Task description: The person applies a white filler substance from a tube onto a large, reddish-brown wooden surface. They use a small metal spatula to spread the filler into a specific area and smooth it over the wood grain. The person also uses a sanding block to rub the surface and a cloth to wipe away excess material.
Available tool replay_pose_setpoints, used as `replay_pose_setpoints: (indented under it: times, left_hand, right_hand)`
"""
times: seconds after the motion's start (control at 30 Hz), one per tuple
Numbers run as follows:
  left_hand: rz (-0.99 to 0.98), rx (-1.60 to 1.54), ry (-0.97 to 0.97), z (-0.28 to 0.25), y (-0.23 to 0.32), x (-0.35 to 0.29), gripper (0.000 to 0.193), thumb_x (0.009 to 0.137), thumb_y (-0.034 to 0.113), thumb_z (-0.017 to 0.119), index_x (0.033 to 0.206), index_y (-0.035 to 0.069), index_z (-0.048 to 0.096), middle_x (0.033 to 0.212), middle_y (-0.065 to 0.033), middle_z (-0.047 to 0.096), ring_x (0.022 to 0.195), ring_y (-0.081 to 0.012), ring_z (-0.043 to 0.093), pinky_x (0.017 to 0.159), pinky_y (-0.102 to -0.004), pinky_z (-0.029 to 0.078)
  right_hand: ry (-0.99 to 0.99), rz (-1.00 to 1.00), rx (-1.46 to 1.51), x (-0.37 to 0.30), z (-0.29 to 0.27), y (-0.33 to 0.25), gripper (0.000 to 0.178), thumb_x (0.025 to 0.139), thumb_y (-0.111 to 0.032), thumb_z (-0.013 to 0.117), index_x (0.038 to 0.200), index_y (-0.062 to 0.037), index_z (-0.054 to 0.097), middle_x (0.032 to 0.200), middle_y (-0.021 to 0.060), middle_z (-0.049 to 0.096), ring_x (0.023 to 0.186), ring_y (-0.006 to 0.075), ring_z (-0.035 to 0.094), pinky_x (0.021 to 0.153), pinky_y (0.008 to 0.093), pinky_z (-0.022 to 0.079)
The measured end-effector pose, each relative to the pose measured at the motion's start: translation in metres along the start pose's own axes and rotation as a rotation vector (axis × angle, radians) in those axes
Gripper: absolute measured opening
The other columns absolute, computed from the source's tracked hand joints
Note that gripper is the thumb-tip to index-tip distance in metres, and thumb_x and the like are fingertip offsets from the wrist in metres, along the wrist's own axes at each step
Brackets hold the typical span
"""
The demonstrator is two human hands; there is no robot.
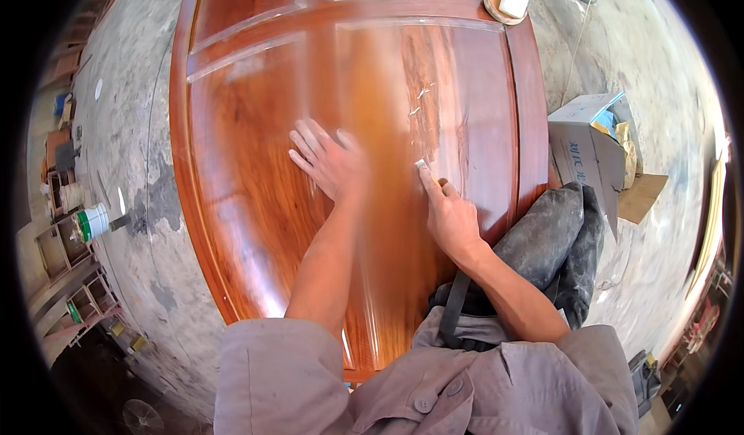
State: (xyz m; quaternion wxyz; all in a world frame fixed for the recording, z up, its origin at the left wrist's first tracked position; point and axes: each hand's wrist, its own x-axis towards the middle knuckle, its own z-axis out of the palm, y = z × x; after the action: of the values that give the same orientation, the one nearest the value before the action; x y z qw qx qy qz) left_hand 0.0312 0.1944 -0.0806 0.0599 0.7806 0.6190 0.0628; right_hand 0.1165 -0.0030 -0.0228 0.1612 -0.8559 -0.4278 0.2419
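A large glossy reddish-brown wooden door (256, 164) with raised panels lies flat in front of me. My left hand (327, 156) rests on its middle panel, palm down with the fingers spread. To the right, my right hand (449, 210) is closed on a small pale flat piece (421, 165), held between thumb and fingers against the panel. Its exact kind is too small to make out. Just beyond it, thin white shavings (417, 103) lie on a lighter streak of the wood. A blurred band covers the door between my hands.
On the door's far right corner a white squeeze bottle (514, 2) stands in a round wooden dish (496, 9). An opened cardboard box (581, 140) sits on the concrete floor (620, 55), to the right. A white tub (94, 221) with green is at far left. My dark-clad knee (542, 222) borders the door.
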Motion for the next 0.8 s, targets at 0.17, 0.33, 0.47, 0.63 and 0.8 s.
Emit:
replay_pose_setpoints:
  times: [0.17, 0.33, 0.47, 0.63, 0.8]
  left_hand:
    - [0.004, -0.003, 0.004, -0.001, 0.004, 0.0, 0.067, 0.111, 0.036, 0.04, 0.166, -0.001, 0.03, 0.177, -0.0163, 0.022, 0.165, -0.0329, 0.016, 0.135, -0.0519, 0.008]
    - [-0.013, -0.013, -0.007, -0.002, 0.001, -0.002, 0.067, 0.111, 0.036, 0.041, 0.166, -0.001, 0.03, 0.177, -0.0163, 0.023, 0.165, -0.0329, 0.016, 0.135, -0.0522, 0.008]
    - [0.0, 0.01, -0.024, -0.002, 0.006, -0.002, 0.067, 0.111, 0.036, 0.04, 0.166, -0.001, 0.029, 0.177, -0.0162, 0.022, 0.165, -0.0328, 0.015, 0.135, -0.0523, 0.007]
    - [-0.007, -0.013, -0.003, -0.003, 0.002, -0.002, 0.068, 0.111, 0.036, 0.04, 0.166, -0.001, 0.029, 0.177, -0.0164, 0.023, 0.165, -0.0327, 0.016, 0.134, -0.0524, 0.008]
    - [0.007, 0.003, 0.007, 0.001, 0.002, 0.0, 0.068, 0.111, 0.036, 0.041, 0.166, -0.001, 0.029, 0.177, -0.0165, 0.022, 0.165, -0.0329, 0.015, 0.135, -0.0522, 0.008]
  right_hand:
    - [0.055, -0.013, -0.024, 0.053, -0.012, -0.007, 0.071, 0.092, 0.006, 0.055, 0.158, -0.0158, 0.049, 0.103, 0.0254, 0.071, 0.077, 0.049, 0.07, 0.068, 0.0572, 0.059]
    - [0.06, -0.039, 0.027, 0.029, -0.002, -0.002, 0.066, 0.093, 0.004, 0.054, 0.156, -0.0142, 0.051, 0.099, 0.0284, 0.07, 0.077, 0.0502, 0.07, 0.069, 0.0576, 0.059]
    - [0.073, -0.024, 0.014, 0.07, -0.013, -0.007, 0.065, 0.093, 0.003, 0.055, 0.156, -0.014, 0.051, 0.1, 0.0292, 0.07, 0.079, 0.0502, 0.07, 0.069, 0.0578, 0.059]
    - [0.064, -0.025, 0.01, 0.055, -0.011, -0.009, 0.064, 0.094, 0.002, 0.055, 0.155, -0.0146, 0.052, 0.099, 0.0291, 0.07, 0.079, 0.0502, 0.07, 0.069, 0.0581, 0.058]
    - [0.109, -0.028, 0.041, 0.048, -0.01, -0.007, 0.065, 0.094, 0.001, 0.056, 0.156, -0.0165, 0.051, 0.099, 0.0278, 0.07, 0.077, 0.0502, 0.069, 0.068, 0.0582, 0.058]
